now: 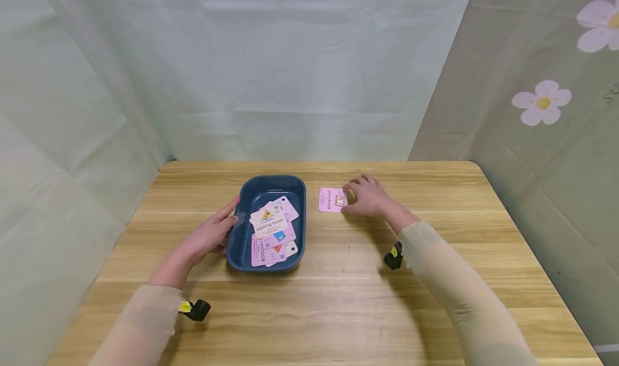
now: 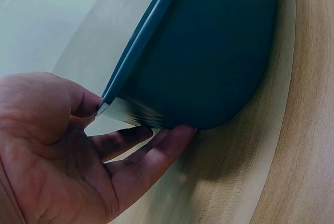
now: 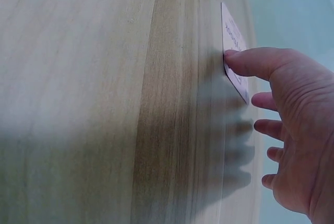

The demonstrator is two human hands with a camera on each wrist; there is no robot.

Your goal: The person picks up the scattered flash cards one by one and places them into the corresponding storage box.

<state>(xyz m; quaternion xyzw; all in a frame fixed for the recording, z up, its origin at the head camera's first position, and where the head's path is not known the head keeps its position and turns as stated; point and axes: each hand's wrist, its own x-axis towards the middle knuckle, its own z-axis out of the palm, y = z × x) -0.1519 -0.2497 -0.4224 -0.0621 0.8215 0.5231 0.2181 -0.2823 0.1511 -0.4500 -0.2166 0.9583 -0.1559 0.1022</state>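
A dark blue plastic tub (image 1: 301, 237) stands on the left half of the table. My left hand (image 1: 211, 237) holds it by its left side, with the thumb at the rim and fingers against the outer wall in the left wrist view. To the tub's right, a pink card (image 1: 331, 200) printed "storybook" lies flat on the table. My right hand (image 1: 369, 196) spans its right end, with thumb and forefinger at opposite edges. In the right wrist view, the thumb (image 3: 250, 62) touches the card; the other fingers are apart from it.
Several pink and white cards overlap inside the tub, a "sailing boat" card (image 1: 268, 221) uppermost. The wooden table (image 1: 338, 312) has pale curtains (image 1: 300, 76) behind it and at both sides. Black wrist cameras hang below both sleeves.
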